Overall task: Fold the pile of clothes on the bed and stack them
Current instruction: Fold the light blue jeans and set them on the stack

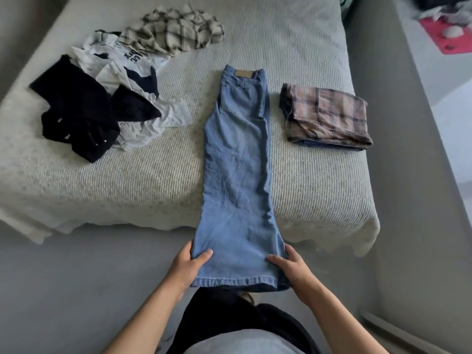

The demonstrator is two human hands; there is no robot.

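Light blue jeans [237, 159], folded lengthwise leg on leg, lie down the middle of the bed [319, 187], waistband far, hems hanging past the near edge. My left hand [189, 264] grips the left side of the hem end, thumb on top. My right hand [291, 267] grips the right side the same way. An unfolded pile lies at the far left: a black garment [76, 111], a white and navy printed top [122, 65] and a cream plaid shirt [173, 29]. A folded pink-brown plaid garment [329, 116] rests on something dark at the right.
The bed's cream textured cover drapes over the near edge. Grey floor [63, 290] runs in front of the bed and along its right side. A red item [444, 34] with clutter sits at the top right, off the bed.
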